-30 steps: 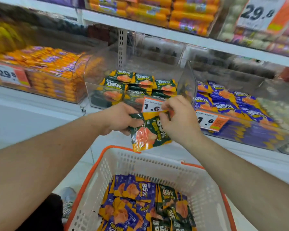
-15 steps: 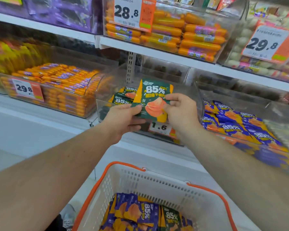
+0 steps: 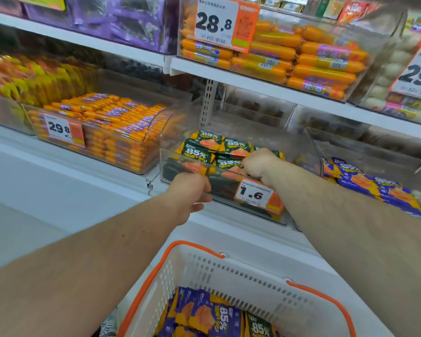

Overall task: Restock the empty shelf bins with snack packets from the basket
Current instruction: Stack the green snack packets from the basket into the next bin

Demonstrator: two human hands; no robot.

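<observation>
A clear shelf bin (image 3: 301, 152) with a 1.6 price tag (image 3: 253, 194) holds several green 85% snack packets (image 3: 197, 154). My right hand (image 3: 260, 164) reaches over the bin's front wall, and its curled fingers grip a green packet lying on top of the others. My left hand (image 3: 190, 193) hangs just in front of the bin's front wall, loosely curled and holding nothing. Below, the white basket with an orange rim (image 3: 229, 271) contains purple packets (image 3: 204, 312) and green packets (image 3: 260, 327).
To the right, another bin holds purple 85% packets (image 3: 365, 181). On the left stands a bin of orange sausage sticks (image 3: 112, 132) tagged 29.8. The shelf above (image 3: 253, 81) carries orange sausages (image 3: 301, 57) and overhangs the bins.
The green packet held up by both hands has gone into the bin with my right hand. My left hand has let go and dropped in front of the bin.
</observation>
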